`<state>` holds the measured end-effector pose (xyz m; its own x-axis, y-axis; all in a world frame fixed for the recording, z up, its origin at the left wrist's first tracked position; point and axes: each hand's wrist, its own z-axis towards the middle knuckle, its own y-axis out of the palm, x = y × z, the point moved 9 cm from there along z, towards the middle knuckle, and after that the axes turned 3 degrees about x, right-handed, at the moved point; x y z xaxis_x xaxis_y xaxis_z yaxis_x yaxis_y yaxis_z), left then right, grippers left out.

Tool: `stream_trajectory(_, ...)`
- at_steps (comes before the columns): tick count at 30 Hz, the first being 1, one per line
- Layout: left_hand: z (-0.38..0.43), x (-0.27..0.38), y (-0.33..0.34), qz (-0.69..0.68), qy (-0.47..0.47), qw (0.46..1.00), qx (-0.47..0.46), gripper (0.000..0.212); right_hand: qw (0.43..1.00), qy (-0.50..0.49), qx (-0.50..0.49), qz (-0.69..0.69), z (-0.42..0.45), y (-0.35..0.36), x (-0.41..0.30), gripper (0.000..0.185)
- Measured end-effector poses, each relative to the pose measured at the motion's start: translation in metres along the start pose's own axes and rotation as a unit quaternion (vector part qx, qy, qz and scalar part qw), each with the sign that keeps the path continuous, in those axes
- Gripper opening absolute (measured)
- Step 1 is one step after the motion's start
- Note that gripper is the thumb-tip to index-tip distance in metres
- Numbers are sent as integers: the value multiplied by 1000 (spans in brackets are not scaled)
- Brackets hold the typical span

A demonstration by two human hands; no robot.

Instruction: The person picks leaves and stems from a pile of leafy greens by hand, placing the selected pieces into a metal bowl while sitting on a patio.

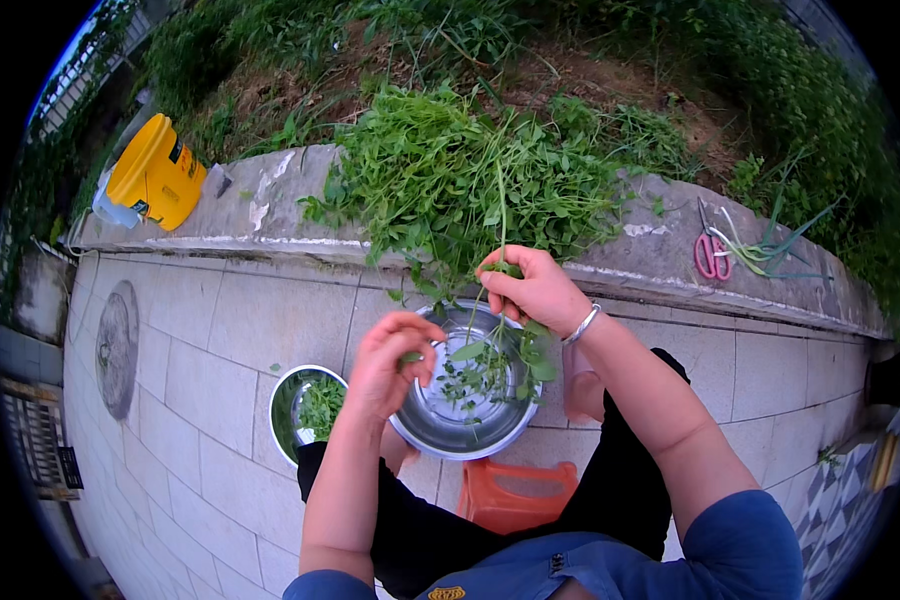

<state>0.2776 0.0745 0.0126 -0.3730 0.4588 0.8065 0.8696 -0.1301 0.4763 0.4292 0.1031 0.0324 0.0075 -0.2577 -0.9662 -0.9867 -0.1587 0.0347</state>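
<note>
My right hand [534, 289] pinches a long green stem [503, 202] that has a leafy sprig [534, 360] at its lower end, above a wide stainless steel basin [461, 444]. Small loose leaves lie in the basin. My left hand [394, 361] is at the basin's left rim, fingers curled, with a small green leaf [411, 358] showing between them. Just beyond both hands, a large heap of leafy green stems [472, 165] rests on the low concrete ledge and hangs over its front edge.
A smaller steel bowl [283, 375] of greens stands left of the basin. An orange plastic stool [514, 517] is close to my legs. On the ledge [300, 202] are a yellow bucket [161, 176], pink-handled scissors [712, 255] and scallions [757, 251].
</note>
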Motion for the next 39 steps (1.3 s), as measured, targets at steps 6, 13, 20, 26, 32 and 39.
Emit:
stream_trajectory(6, 0, -46, 30, 101, -144, 980, -97, 14, 999, 29, -31, -29, -1, 16, 9, 18)
stream_trajectory(13, -1, -50, 34, 175, -131, 965, -143, 14, 995, 43, -80, -39, 0, 22, 14, 23)
stream_trajectory(20, 6, -50, 28, 173, -82, 976, -102, 12, 996, 47, -49, 50, 3, 15, 12, 23)
stream_trajectory(26, -4, -45, 36, 49, -128, 984, -110, 11, 973, 74, 34, 214, 9, -9, 14, 20)
stream_trajectory(32, -3, -46, 26, 12, -129, 987, -99, 11, 960, 69, 31, 271, 16, -16, 15, 13)
stream_trajectory(39, -1, -55, 14, 57, -137, 987, -53, 20, 979, 32, 57, 191, 10, -8, 2, 20)
